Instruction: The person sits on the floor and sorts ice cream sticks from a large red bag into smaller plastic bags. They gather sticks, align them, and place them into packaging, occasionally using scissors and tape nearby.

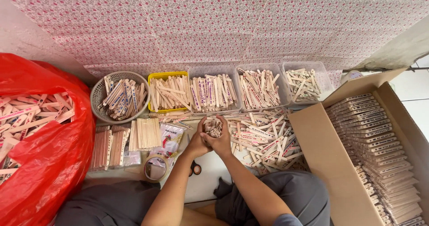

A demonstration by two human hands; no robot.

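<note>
Both my hands meet in the middle of the view around one bundle of wooden sticks, held end-on toward the camera. My left hand cups the bundle from the left and my right hand wraps it from the right. Just beyond my hands lies a loose heap of printed wooden sticks on the floor. Behind the heap stands a row of containers with sorted sticks: a round grey basket, a yellow tub and three clear tubs.
A red plastic bag full of sticks fills the left. A cardboard box with stacked sticks stands at the right. Tied stick bundles, a tape roll, a small printed packet and scissors lie near my knees.
</note>
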